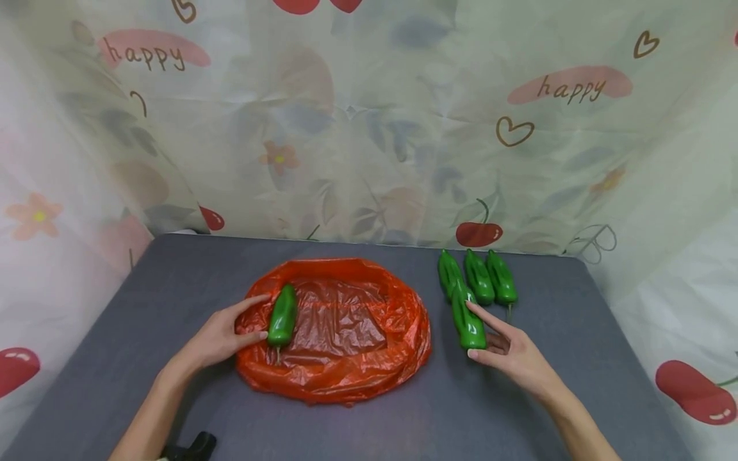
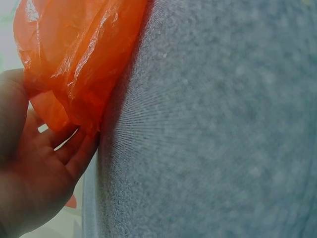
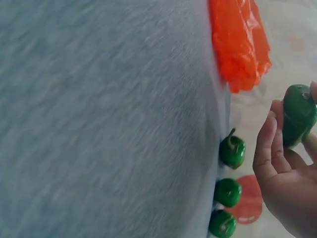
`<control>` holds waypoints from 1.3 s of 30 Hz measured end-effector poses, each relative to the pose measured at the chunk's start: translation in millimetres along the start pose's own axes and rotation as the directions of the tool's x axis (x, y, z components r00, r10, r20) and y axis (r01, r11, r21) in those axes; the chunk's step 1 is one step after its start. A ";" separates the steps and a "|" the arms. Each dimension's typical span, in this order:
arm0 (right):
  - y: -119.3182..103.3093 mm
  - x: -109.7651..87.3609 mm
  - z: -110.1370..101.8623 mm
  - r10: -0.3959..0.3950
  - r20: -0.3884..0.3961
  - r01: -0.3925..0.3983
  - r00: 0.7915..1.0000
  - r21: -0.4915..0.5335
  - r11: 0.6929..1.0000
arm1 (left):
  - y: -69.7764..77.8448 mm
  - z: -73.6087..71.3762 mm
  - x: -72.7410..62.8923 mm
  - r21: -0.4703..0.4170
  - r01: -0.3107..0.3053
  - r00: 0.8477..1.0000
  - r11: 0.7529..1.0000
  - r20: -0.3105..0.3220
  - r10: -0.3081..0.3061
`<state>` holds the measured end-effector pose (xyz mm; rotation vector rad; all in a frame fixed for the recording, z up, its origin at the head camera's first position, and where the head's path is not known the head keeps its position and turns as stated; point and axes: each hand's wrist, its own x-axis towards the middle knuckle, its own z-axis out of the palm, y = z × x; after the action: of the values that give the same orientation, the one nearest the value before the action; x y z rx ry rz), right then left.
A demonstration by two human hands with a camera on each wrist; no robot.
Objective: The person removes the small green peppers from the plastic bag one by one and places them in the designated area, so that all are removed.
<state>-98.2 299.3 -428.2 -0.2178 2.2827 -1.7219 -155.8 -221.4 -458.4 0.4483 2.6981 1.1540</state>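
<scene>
A wide-mouthed orange-red plastic bag (image 1: 346,378) lies spread on the table, its rim rolled up all round. At its left rim my left hand (image 1: 216,336) grips the thin plastic between thumb and fingers (image 2: 74,144). Inside the bag, close by those fingertips, rests one glossy green pepper (image 1: 283,317), stem end toward me. My right hand (image 1: 516,355) holds another green pepper (image 3: 298,114) between thumb and fingers, raised above the table to the right of the bag. Beyond it, three more green peppers (image 1: 477,278) lie in a group, the leftmost partly covered by the held one.
The grey table (image 1: 398,429) reaches back to a printed curtain (image 1: 357,179) with hearts and cherries, which also hangs at both sides. A black object (image 1: 198,446) shows beside the left forearm at the bottom edge.
</scene>
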 end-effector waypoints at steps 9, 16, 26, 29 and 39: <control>10.0 -4.7 -10.9 0.042 -0.003 -0.042 0.999 -0.012 0.999 | 0.0 -0.5 -0.4 -0.008 0.021 1.000 1.000 0.000 -0.021; 14.9 -11.9 -15.6 0.107 0.019 -0.106 0.994 -0.050 0.993 | 2.1 -0.8 -1.3 -0.017 0.018 1.000 1.000 0.002 -0.018; 29.9 -13.0 -23.3 0.114 0.034 -0.108 0.993 -0.150 0.983 | 2.2 -1.6 -0.3 -0.016 0.022 1.000 1.000 0.005 -0.022; 32.9 -10.5 -24.6 0.122 0.033 -0.113 0.992 -0.191 0.975 | 1.7 -2.0 -0.2 -0.016 0.023 1.000 1.000 0.006 -0.023; 38.2 -5.8 -24.8 0.124 0.003 -0.116 0.992 -0.323 0.939 | 1.2 -2.7 -0.1 -0.013 0.036 0.999 0.999 0.017 -0.036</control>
<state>-98.6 334.4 -457.8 -0.1575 2.4939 -1.2736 -156.2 -222.4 -455.6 0.4038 2.6715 1.1522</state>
